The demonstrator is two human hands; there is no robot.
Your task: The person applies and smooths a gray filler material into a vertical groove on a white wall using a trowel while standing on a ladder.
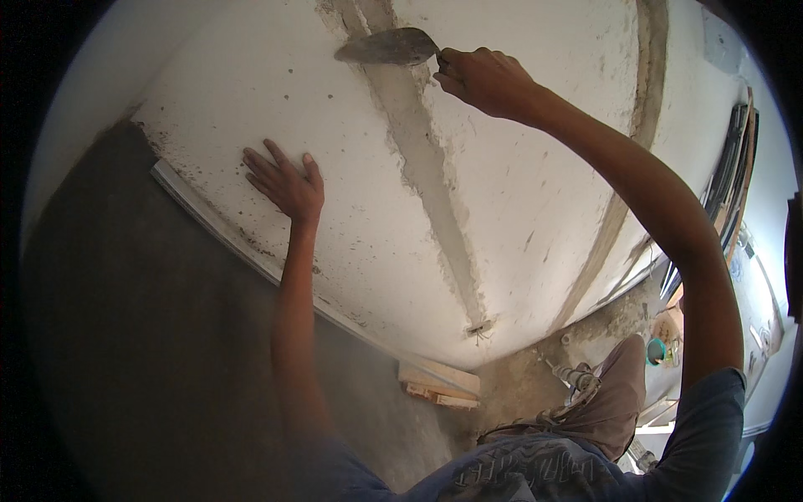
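Grey filler point(431, 176) stripes the white wall point(535, 184); your right hand point(492, 82) grips the trowel point(393, 48) by its handle, leaving the blade across the filler; your empty left hand point(288, 186), fingers spread against the wall, probably steadies you.

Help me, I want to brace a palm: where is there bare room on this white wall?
The white wall is free, though specked, between the left hand and the middle grey strip, and below the right forearm between that strip and the right grey strip. Up top is crowded: the right hand holds a trowel across the middle strip.
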